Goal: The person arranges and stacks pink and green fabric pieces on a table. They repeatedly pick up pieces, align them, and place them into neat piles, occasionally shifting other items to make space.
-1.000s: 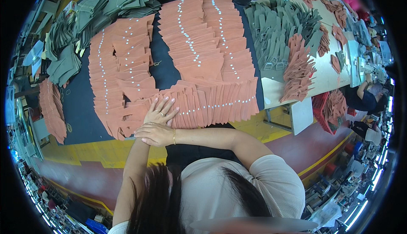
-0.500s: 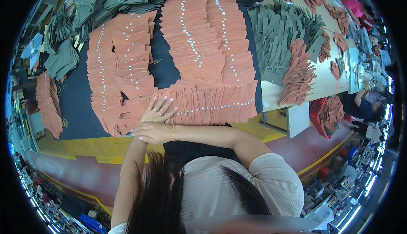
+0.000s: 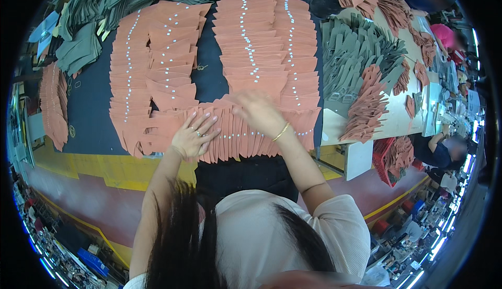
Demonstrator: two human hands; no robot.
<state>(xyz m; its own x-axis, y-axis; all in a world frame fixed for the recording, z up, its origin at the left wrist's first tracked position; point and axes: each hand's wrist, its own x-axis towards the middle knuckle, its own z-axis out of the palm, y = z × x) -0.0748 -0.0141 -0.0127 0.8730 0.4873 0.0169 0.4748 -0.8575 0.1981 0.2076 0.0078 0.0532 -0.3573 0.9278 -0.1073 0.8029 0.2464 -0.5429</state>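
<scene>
My left hand (image 3: 196,136) lies flat, fingers spread, on the left part of a front row of overlapping salmon-pink fabric pieces (image 3: 235,145). Small white stickers run in a line along that row. Over its upper edge is my right hand (image 3: 260,114), a bracelet at the wrist; motion smears its fingers, and whether it touches the fabric is unclear. Behind the hands, more pink pieces overlap in long columns, a left group (image 3: 128,69) and a right group (image 3: 251,32), both with white stickers.
Dark green fabric pieces (image 3: 81,48) are heaped at the far left. On the pale table to the right lie green strips (image 3: 348,53) and pink strips (image 3: 366,106). A red crate (image 3: 380,158) of pink pieces stands below. Other people (image 3: 442,150) are at the right.
My right hand has left my left wrist and moved right and forward over the front row. My left hand stays on the fabric. The view has shifted slightly.
</scene>
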